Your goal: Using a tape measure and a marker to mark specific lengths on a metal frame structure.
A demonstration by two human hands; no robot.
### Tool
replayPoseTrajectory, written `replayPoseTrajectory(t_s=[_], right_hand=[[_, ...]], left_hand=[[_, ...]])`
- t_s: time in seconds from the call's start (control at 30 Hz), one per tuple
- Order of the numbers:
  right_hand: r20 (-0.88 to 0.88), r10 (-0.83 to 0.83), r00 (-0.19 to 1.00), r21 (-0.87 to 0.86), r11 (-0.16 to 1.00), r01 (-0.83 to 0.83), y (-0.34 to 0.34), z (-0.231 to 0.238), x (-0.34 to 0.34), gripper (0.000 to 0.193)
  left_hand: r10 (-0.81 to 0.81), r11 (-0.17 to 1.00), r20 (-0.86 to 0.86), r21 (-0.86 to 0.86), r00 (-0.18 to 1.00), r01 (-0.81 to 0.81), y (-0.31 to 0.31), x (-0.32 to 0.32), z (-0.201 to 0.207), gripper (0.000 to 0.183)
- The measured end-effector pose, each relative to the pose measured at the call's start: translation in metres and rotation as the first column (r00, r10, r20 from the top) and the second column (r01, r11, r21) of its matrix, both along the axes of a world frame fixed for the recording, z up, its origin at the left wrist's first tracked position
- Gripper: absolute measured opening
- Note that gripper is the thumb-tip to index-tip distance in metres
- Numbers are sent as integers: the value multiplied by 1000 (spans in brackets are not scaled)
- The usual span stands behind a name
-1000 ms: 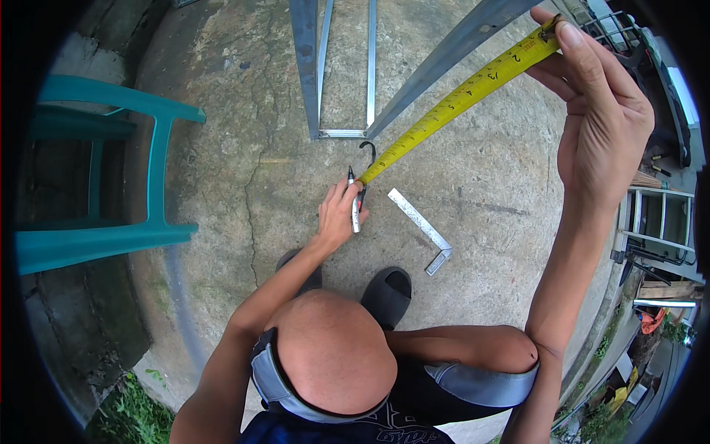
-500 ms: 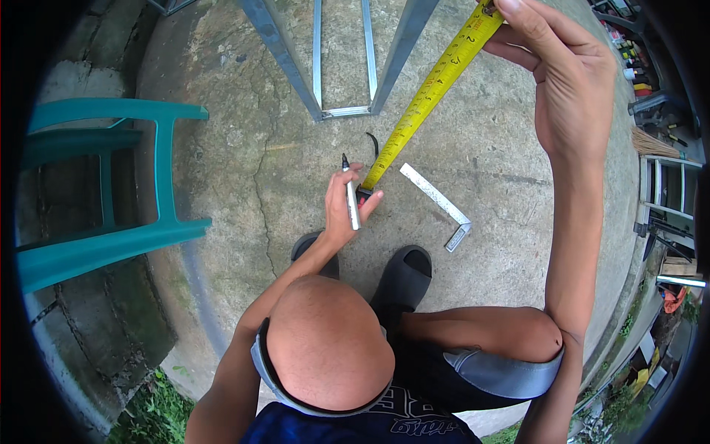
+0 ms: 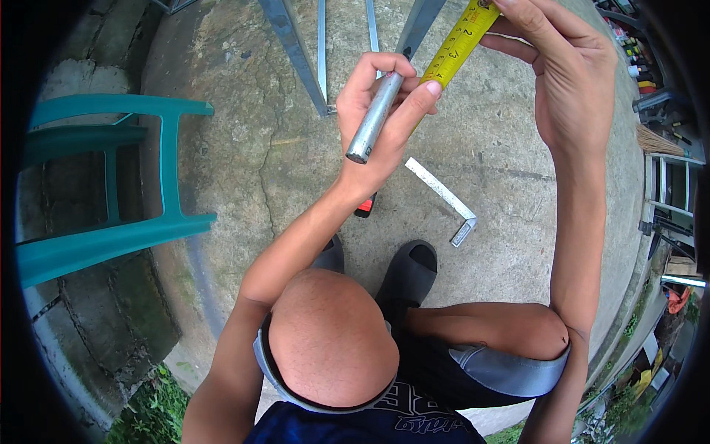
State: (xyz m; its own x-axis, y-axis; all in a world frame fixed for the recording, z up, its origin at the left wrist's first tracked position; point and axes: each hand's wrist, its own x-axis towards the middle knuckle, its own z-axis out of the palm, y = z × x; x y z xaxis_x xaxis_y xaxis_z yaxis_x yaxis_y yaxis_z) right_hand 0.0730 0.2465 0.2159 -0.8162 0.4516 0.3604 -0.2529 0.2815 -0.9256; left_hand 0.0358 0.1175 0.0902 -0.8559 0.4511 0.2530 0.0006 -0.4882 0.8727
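My left hand (image 3: 377, 122) is raised and closed round a silver-grey marker (image 3: 372, 129), its dark tip pointing up and away. The left thumb presses on the edge of a yellow tape measure blade (image 3: 451, 55). My right hand (image 3: 573, 81), at the upper right, pinches the blade's hooked end between thumb and fingers. The blade slants down to the left and passes behind my left hand. Beneath my left wrist, the black and red tape case (image 3: 364, 207) shows in part. A metal try square (image 3: 442, 194) lies on the concrete to the right of my left hand.
A grey metal frame (image 3: 293, 55) stands on the concrete floor (image 3: 229, 170) ahead. On the left is a teal plastic chair (image 3: 168, 163). My dark slides (image 3: 408, 272) are near my knees. Along the right edge are a broom (image 3: 657, 139), a ladder (image 3: 669, 185) and assorted tools.
My left hand has moved up and away from the tape case with the marker, and its thumb now touches the blade near the right hand. The right hand stays almost still.
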Motion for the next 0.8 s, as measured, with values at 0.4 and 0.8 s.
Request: replayPoseTrajectory(t_s=[0.4,0.8], right_hand=[[75,33,997,11,999,-33,2,6,0,20],[-11,-80,997,138,987,81,-12,-9,4,17]], left_hand=[[16,1000,57,-19,998,-15,4,7,8,16],[65,997,97,-52,993,-60,3,11,-7,10]])
